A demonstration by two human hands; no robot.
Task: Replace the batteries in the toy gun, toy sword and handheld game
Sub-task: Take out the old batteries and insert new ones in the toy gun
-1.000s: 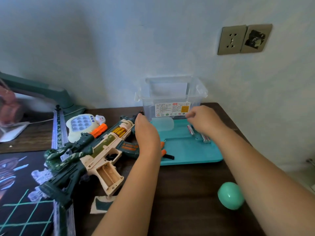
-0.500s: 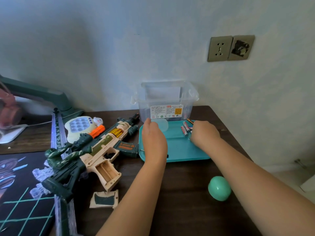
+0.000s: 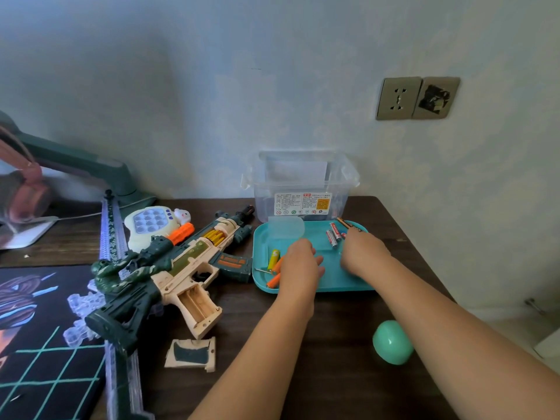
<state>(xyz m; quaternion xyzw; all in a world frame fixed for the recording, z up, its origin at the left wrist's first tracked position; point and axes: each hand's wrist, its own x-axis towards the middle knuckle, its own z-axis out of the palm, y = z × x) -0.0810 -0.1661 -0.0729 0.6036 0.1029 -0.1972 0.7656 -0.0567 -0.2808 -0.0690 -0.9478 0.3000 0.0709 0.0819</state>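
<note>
The left hand (image 3: 298, 262) has been shifted across the tray (image 3: 263, 237) — loose, empty — baring a likely spent yellow battery (image 3: 273, 259); the right hand (image 3: 362, 253) cannot be judged.

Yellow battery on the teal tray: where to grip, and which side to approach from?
Pinch the yellow battery across its far half, coming down from above. It lies flat on the teal tray, so only its rounded long sides are free to pinch. An orange tool crowds its near end on the right. The left hand looks closest.
</note>
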